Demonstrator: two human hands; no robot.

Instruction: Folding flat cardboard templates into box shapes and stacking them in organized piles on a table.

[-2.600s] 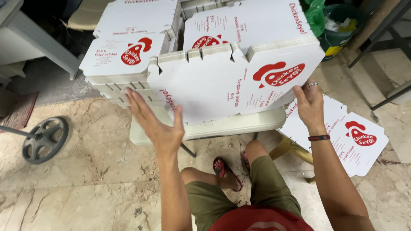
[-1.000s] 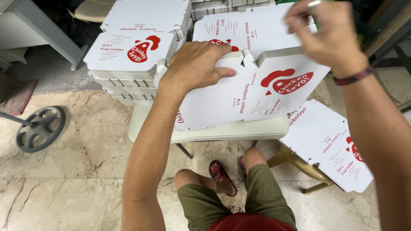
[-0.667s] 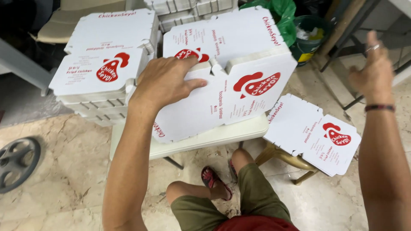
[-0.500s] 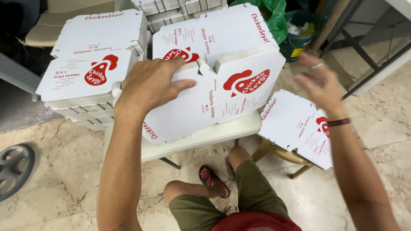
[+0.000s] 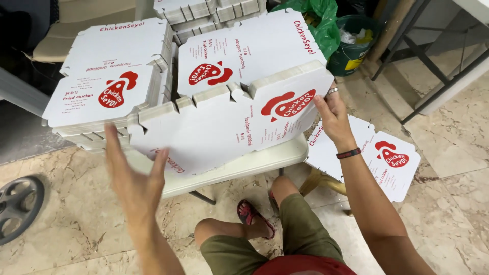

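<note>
A white cardboard takeaway box (image 5: 224, 127) with red printing lies tilted on a pale stool top (image 5: 239, 168) in front of me, its side flaps folded up. My right hand (image 5: 333, 114) presses flat against the box's right edge; it wears a ring and a dark wristband. My left hand (image 5: 132, 175) hovers open, fingers spread, just off the box's lower left corner and apart from it. Behind the box lies a second flat box (image 5: 244, 48).
A stack of folded boxes (image 5: 109, 86) stands at the left, with more at the top (image 5: 209, 10). Flat unfolded box blanks (image 5: 387, 158) rest on a low stool at the right. A green bin with a bag (image 5: 351, 38) and metal table legs (image 5: 433, 66) stand beyond. A wheel (image 5: 18, 206) lies at left.
My left hand has lifted off the top of the box and dropped to its lower left, open. My right hand came down from the air onto the box's right edge.
</note>
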